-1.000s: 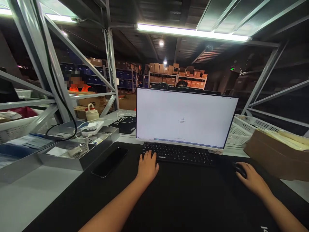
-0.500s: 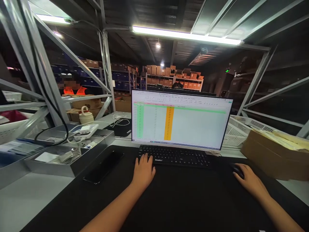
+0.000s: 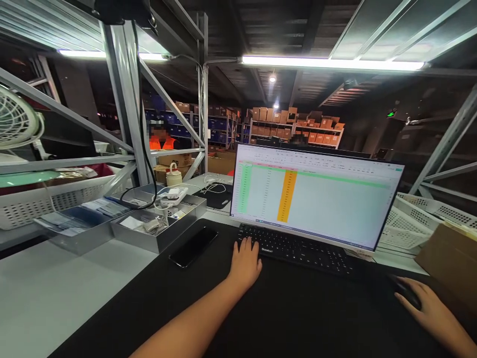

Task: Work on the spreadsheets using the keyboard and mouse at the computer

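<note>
My left hand (image 3: 244,263) lies palm down with its fingers spread over the left end of a black keyboard (image 3: 298,251). At the right, my right hand (image 3: 427,301) is wrapped over a black computer mouse (image 3: 408,292) on the dark desk mat (image 3: 298,313). Behind the keyboard stands a monitor (image 3: 335,199) showing a spreadsheet with a green column, an orange column and a green highlighted row. A black smartphone (image 3: 194,247) rests flat on the mat, left of my left hand.
Grey open boxes (image 3: 164,236) with small items and packets stand at the left, near a cream jug (image 3: 173,176). White baskets (image 3: 406,226) and a cardboard box (image 3: 447,253) are at the right. A fan (image 3: 17,119) and a person in an orange vest (image 3: 162,143) are further left.
The view has turned left, so everything sits further right and the fan has come into sight. Both hands keep their places on the keyboard and the mouse.
</note>
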Motion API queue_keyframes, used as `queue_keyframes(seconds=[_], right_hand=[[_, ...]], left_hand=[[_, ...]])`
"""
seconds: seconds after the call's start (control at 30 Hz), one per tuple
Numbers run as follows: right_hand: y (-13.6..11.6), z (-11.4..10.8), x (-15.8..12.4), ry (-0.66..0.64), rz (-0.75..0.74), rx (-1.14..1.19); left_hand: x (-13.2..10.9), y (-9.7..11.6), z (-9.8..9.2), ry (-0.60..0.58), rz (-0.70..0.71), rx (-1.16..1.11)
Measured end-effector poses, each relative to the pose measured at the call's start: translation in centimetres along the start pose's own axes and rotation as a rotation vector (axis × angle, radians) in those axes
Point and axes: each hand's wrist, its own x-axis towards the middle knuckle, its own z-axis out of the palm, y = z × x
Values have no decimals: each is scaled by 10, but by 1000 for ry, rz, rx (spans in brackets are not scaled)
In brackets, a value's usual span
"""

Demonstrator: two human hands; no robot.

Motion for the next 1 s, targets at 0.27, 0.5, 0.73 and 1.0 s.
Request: queue_keyframes(seconds=[0.27, 0.5, 0.73, 1.0], right_hand=[[-2, -1, -3, -39, 61, 146], [-7, -2, -1, -22, 53, 125], [0, 4, 0, -36, 57, 132], [-2, 5, -1, -5, 15, 69]], left_hand=[[0, 2, -4, -19, -14, -6], [-1, 1, -2, -3, -8, -7], [-1, 1, 0, 5, -4, 1], [-1, 1, 0, 16, -1, -5]])
